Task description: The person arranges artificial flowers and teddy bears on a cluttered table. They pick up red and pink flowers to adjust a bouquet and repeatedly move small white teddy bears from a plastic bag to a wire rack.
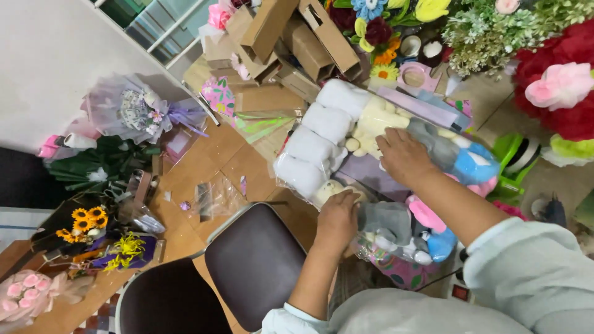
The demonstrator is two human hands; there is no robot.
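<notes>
**Both hands on a clear bag of plush toys**

The left hand is curled, fingers bent over the near edge of a clear plastic bag of plush toys, gripping the film where a cream-coloured toy shows through. The right hand lies palm down on top of the same bag, fingers spread and slightly bent, pressing on the pale yellow and grey toys; whether it pinches the plastic cannot be told. The bag lies tilted across a heap of other goods just beyond a dark brown chair seat; inside it a row of white plush pieces runs along its left side. A second bundle with grey, pink and blue plush toys sits just beside the left hand, under the right forearm.

Around the hands: brown cardboard boxes piled at the top, artificial flowers beside them, a large red and pink paper flower at the right. On the wooden floor to the left lie a purple-wrapped bouquet, a sunflower bouquet and a pink rose bouquet.
</notes>
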